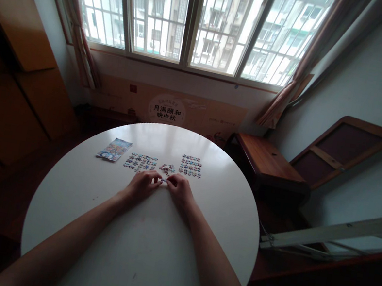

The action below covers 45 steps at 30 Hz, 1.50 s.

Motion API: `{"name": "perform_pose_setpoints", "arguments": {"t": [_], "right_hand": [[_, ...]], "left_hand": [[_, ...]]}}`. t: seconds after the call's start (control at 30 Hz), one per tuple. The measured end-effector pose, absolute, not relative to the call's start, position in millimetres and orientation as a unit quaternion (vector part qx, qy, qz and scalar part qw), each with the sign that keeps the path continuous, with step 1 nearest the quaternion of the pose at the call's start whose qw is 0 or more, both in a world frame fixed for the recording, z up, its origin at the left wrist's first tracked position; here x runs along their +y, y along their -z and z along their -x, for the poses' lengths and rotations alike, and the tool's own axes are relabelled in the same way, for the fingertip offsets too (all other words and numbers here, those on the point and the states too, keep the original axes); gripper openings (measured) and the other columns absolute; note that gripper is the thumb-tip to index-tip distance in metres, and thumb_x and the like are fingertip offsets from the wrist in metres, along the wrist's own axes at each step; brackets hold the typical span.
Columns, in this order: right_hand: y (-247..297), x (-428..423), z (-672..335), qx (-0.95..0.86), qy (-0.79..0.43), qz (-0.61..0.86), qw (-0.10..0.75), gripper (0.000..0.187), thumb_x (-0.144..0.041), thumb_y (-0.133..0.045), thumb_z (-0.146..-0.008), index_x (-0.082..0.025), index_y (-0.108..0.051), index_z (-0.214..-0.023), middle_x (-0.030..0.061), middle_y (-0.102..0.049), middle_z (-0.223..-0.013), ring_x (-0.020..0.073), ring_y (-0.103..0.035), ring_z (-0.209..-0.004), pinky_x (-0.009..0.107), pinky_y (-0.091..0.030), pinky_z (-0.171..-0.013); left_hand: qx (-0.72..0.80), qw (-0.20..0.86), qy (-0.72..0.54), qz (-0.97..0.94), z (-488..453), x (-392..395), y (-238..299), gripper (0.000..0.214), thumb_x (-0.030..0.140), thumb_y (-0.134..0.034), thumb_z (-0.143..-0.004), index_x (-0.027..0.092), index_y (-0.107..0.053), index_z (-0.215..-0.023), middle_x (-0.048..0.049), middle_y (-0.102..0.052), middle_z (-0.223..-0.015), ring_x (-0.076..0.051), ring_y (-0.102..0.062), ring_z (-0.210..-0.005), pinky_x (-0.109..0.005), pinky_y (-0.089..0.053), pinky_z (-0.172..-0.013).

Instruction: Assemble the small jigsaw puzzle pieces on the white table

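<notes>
At the middle of the white round table (138, 272), my left hand (143, 183) and my right hand (179, 188) meet fingertip to fingertip. Between them is a small jigsaw piece (164, 180), pinched from both sides; whether it is one piece or two joined is too small to tell. Just beyond my fingers lies a loose heap of jigsaw pieces (167, 168). Rows of spread pieces (140, 162) lie beyond my left hand, partly covered by it. More rows of pieces (191, 166) are laid out past my right hand.
A colourful picture sheet (115, 149) lies at the table's left. Beyond the far edge stand a printed board (197, 109) and a barred window (162, 10). A wooden bench (266, 156) is on the right, orange cabinets (35, 101) on the left.
</notes>
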State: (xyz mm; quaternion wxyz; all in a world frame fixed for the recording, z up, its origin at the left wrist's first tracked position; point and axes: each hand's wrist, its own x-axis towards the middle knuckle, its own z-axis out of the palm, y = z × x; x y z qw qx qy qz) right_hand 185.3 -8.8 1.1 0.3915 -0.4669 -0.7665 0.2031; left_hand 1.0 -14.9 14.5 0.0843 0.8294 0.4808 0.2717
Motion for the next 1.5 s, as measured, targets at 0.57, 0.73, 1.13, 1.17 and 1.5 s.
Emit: {"name": "perform_pose_setpoints", "arguments": {"t": [0.57, 0.73, 1.13, 1.17, 1.5], "right_hand": [[-3.3, -9.9, -185.4, -0.766, -0.209, 0.468, 0.387, 0.009, -0.016, -0.058, -0.078, -0.015, -0.067, -0.077, 0.0019, -0.06, -0.072, 0.0119, -0.052, -0.067, 0.023, -0.041, -0.066], [-2.9, -10.3, -185.4, -0.765, -0.207, 0.468, 0.391, 0.009, -0.016, -0.058, -0.078, -0.015, -0.067, -0.077, 0.0025, -0.06, -0.073, 0.0121, -0.053, -0.067, 0.023, -0.041, -0.066], [-5.0, -11.5, -184.9, -0.764, -0.207, 0.47, 0.39, 0.009, -0.015, -0.058, -0.078, -0.015, -0.067, -0.077, 0.0025, -0.061, -0.073, 0.012, -0.053, -0.066, 0.023, -0.041, -0.065], [-5.1, -11.6, -184.9, -0.764, -0.207, 0.469, 0.391, 0.009, -0.015, -0.058, -0.078, -0.015, -0.067, -0.077, 0.0025, -0.061, -0.073, 0.012, -0.053, -0.066, 0.023, -0.041, -0.065], [-4.6, -11.0, -185.6, -0.766, -0.212, 0.469, 0.386, 0.009, -0.014, -0.057, -0.076, -0.015, -0.066, -0.077, 0.0018, -0.06, -0.072, 0.0115, -0.052, -0.065, 0.022, -0.041, -0.064]], "left_hand": [[0.479, 0.084, -0.274, -0.829, -1.0, -14.9, -13.7, 0.016, 0.03, -0.056, -0.082, 0.021, -0.068, -0.088, -0.0006, -0.066, -0.079, -0.012, -0.057, -0.067, -0.022, -0.041, -0.065], [0.478, 0.084, -0.281, -0.828, -0.7, -14.7, -13.0, 0.015, 0.03, -0.057, -0.082, 0.021, -0.067, -0.088, -0.0002, -0.066, -0.079, -0.012, -0.057, -0.067, -0.022, -0.041, -0.066], [0.482, 0.091, -0.279, -0.826, -1.4, -15.0, -13.7, 0.016, 0.03, -0.056, -0.082, 0.021, -0.068, -0.088, -0.0006, -0.066, -0.079, -0.012, -0.057, -0.067, -0.022, -0.041, -0.065], [0.482, 0.091, -0.279, -0.826, -1.4, -15.2, -13.9, 0.016, 0.03, -0.056, -0.082, 0.021, -0.068, -0.088, -0.0007, -0.066, -0.079, -0.012, -0.057, -0.067, -0.022, -0.041, -0.065], [0.481, 0.091, -0.283, -0.825, -2.1, -16.3, -16.0, 0.015, 0.03, -0.057, -0.081, 0.021, -0.068, -0.087, -0.0006, -0.066, -0.078, -0.012, -0.056, -0.064, -0.022, -0.04, -0.064]]}}
